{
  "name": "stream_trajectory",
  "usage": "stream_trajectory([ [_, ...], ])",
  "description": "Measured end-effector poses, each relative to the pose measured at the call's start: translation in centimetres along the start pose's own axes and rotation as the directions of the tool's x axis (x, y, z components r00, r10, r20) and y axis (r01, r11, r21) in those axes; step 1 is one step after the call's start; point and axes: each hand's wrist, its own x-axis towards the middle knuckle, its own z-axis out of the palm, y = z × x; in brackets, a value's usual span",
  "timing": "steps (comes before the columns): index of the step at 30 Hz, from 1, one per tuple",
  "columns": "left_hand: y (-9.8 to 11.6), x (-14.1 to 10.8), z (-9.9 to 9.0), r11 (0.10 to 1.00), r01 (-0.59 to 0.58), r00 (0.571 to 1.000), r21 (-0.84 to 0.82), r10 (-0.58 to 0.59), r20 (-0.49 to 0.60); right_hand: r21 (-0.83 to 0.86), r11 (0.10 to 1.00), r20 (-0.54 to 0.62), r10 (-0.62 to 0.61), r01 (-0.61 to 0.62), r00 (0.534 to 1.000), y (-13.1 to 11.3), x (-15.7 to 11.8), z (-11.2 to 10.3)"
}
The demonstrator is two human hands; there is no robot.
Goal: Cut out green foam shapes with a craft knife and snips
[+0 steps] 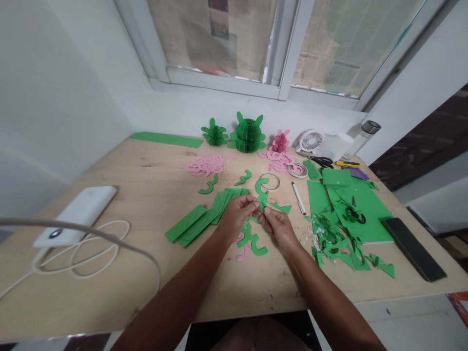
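Observation:
A curved green paper piece is held between both hands near the table's middle. The fingers of my left hand pinch its left side. My right hand has its fingertips closed on the lower right part of it. More curved green cutouts and a small pink one lie just below the hands. Folded green strips rest to the left of my left hand. A roll of tape lies behind the hands, partly beside the held piece.
Pink cutouts and green and pink paper figures stand or lie toward the back. Green scraps, a marker, scissors and a phone are right. A white device with cable is left.

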Motion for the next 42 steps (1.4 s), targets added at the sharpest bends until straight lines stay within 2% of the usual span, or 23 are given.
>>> stream_trajectory([
  [20,-0.31,0.22,-0.11,0.997,-0.039,0.999,0.064,0.038,0.011,0.005,1.0,-0.009,-0.015,0.015,1.0,0.19,0.06,0.06],
  [42,0.18,-0.35,0.21,0.999,-0.025,0.999,0.027,0.025,0.022,0.059,0.998,0.001,-0.017,0.017,1.0,0.69,0.2,0.0],
])
